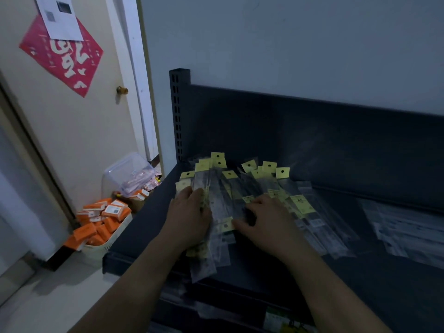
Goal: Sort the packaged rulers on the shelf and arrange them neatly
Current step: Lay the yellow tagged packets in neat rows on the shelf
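Note:
Several packaged rulers [230, 188] in clear sleeves with yellow hang tabs lie fanned out on the left part of a dark metal shelf [341, 150]. My left hand [189, 217] grips a bundle of them at the pile's left edge, fingers curled over the top. My right hand [266, 224] lies flat on the middle of the pile, fingers spread and pressing on the packs. A second lot of clear packs [408, 227] lies at the right of the shelf.
The shelf's upright post [179, 111] stands at the back left corner. On the floor to the left, a basket of orange boxes [101, 219] and a clear plastic tub [129, 174] sit by a door [72, 116]. A lower shelf [240, 316] holds more packs.

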